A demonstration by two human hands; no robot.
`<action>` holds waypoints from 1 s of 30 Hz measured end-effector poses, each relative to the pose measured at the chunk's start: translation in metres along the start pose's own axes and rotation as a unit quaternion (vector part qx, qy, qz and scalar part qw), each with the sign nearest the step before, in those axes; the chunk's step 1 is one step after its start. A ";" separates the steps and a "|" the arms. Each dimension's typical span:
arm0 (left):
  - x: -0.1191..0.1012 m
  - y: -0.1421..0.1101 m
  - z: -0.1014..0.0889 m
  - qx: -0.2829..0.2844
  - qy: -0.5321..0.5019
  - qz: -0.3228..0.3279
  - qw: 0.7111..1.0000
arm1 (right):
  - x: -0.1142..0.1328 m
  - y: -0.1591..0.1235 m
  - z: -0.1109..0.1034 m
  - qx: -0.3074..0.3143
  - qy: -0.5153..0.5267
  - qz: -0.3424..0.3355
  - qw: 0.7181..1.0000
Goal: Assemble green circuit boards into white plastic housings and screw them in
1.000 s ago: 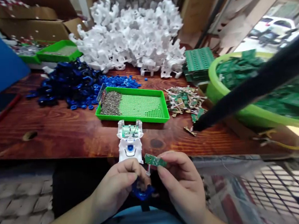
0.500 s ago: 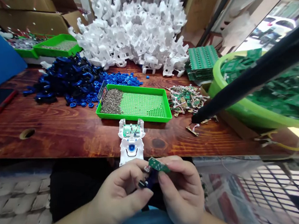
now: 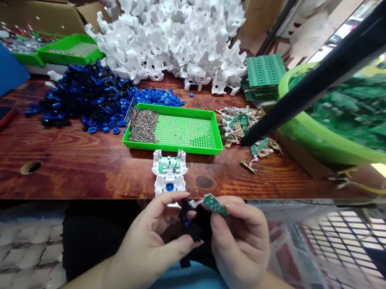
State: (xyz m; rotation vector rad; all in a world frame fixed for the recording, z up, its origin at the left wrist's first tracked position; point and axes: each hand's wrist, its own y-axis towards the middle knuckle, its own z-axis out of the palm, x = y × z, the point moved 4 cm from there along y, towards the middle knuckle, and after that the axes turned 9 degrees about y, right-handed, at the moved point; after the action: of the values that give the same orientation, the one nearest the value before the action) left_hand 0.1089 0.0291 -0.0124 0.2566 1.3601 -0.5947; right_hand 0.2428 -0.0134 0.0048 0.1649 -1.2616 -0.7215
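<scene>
My left hand [image 3: 154, 241] grips a dark blue-black plastic part [image 3: 190, 222] between thumb and fingers, over my lap at the table's front edge. A small green circuit board [image 3: 215, 204] is pinched between the thumb and index finger of my right hand [image 3: 242, 236]. A short pale and red wire lead [image 3: 196, 203] runs from the board toward the dark part; whether it is joined to it I cannot tell. Just beyond my hands lies an opened white plastic housing [image 3: 179, 181], with a green board in its far half and a blue round piece in its near half.
A green tray [image 3: 185, 131] with small metal screws stands mid-table. Behind are a pile of blue-black parts [image 3: 85, 90], blue rings [image 3: 157, 96] and heaped white shells [image 3: 177, 34]. Wired boards [image 3: 238, 123], stacked green panels [image 3: 265, 72], a green tub [image 3: 312, 130] and a slanting black pole [image 3: 309, 95] are right.
My hands have moved slightly apart. The dark part has turned more upright in my left hand, and the green board has shifted right and up, exposing the wire lead. The view has shifted slightly.
</scene>
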 end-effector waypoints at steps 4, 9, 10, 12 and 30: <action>0.001 -0.005 0.001 -0.028 0.051 0.017 0.998 | 0.000 0.001 -0.004 -0.023 -0.031 -0.026 0.999; 0.006 -0.012 -0.002 -0.050 0.105 -0.021 0.993 | -0.001 0.006 -0.001 0.070 -0.067 0.084 0.992; 0.006 -0.013 -0.002 -0.059 0.111 -0.023 0.992 | 0.000 0.007 -0.002 0.080 -0.069 0.096 0.990; 0.007 -0.013 -0.002 -0.067 0.107 -0.023 0.992 | 0.001 0.007 -0.004 0.101 -0.080 0.111 0.986; -0.004 -0.006 0.000 -0.093 0.117 -0.042 0.988 | 0.002 0.006 -0.017 0.145 -0.134 0.111 0.974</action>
State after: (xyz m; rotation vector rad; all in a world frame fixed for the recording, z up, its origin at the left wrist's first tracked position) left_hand 0.1053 0.0256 -0.0075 0.1211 1.6485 -0.5145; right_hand 0.2613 -0.0142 0.0038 0.1654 -1.6132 -0.3713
